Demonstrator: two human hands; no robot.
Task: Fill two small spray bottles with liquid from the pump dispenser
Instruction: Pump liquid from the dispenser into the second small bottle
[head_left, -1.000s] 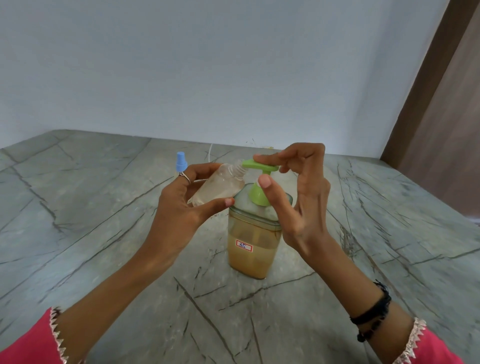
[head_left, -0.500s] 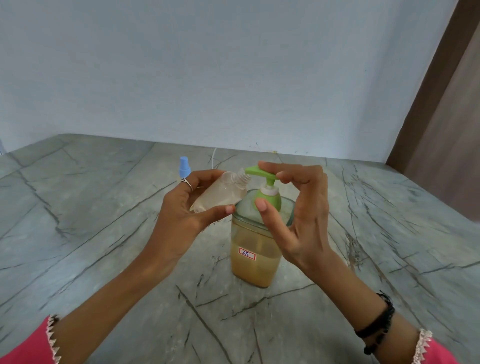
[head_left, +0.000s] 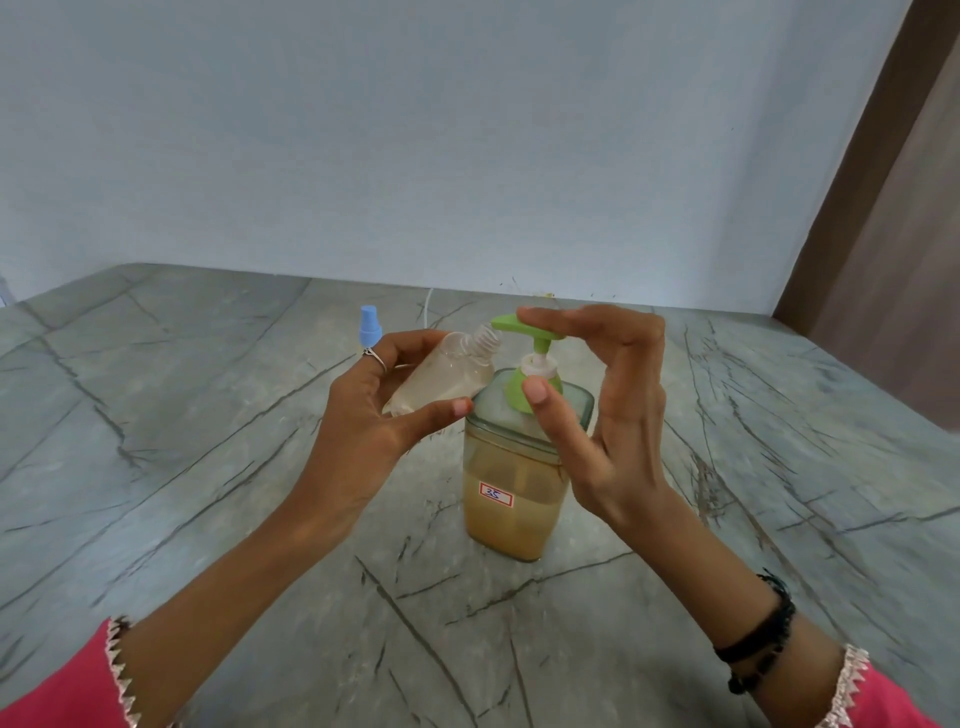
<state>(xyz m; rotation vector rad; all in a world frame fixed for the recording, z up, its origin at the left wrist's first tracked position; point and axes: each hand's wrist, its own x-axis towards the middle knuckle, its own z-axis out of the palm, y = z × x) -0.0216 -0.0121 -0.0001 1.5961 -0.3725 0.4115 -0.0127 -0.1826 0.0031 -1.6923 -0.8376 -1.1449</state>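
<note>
Head view: the left hand (head_left: 363, 415) grips a tilted bottle (head_left: 441, 374), its open neck just under the spout of the pump (head_left: 524, 332). The right hand's (head_left: 613, 415) fingers rest straight on the pump head, which has risen since a second ago, likely ready for another stroke. A blue cap (head_left: 370, 325) peeks behind the left grip; the second bottle is unseen.

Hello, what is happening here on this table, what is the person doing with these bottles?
A person is filling a small clear bottle from a pump dispenser of yellowish liquid. The left hand holds the uncapped bottle tilted, its threaded neck just under the green spout. The right hand rests its fingers on the pump top, thumb against the green collar. A blue spray cap shows behind the left hand.
</note>
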